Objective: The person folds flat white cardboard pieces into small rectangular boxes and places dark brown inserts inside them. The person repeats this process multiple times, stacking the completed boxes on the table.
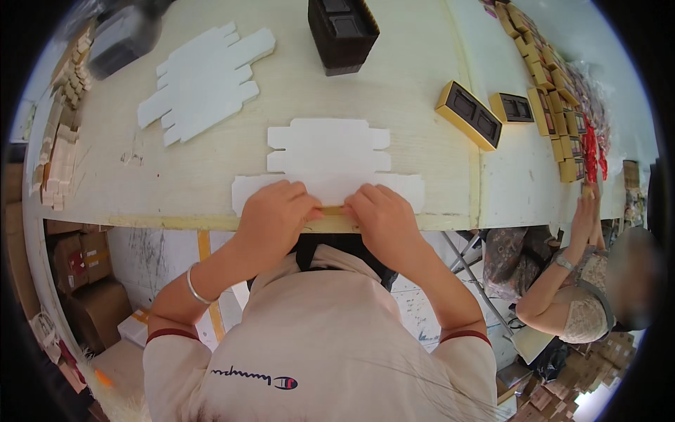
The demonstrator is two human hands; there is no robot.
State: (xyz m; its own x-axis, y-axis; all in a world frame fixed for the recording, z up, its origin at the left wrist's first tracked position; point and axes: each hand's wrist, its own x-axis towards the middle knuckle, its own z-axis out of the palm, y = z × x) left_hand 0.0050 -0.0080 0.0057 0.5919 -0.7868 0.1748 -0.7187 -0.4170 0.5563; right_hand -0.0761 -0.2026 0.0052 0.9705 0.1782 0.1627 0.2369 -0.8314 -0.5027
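A flat white die-cut box blank (328, 149) with tabs on both sides lies in front of me at the near table edge. My left hand (277, 212) is closed on its near edge, thumb and fingers pinched together. My right hand (384, 214) pinches the same edge a little further right. Between the hands a narrow gold strip (333, 210) shows along the turned-up edge. Beyond, to the left, lie more white box blanks (205, 83), apparently stacked. A tall stack of dark brown plastic inserts (343, 39) stands at the far middle.
Right of centre sit a long gold box (469, 115) with a dark insert and a smaller one (512, 107). Many gold boxes (552, 105) line the right side, beside red wrapping (591, 148). A co-worker's hand (583, 214) reaches there. Folded card pieces (62, 158) line the left edge.
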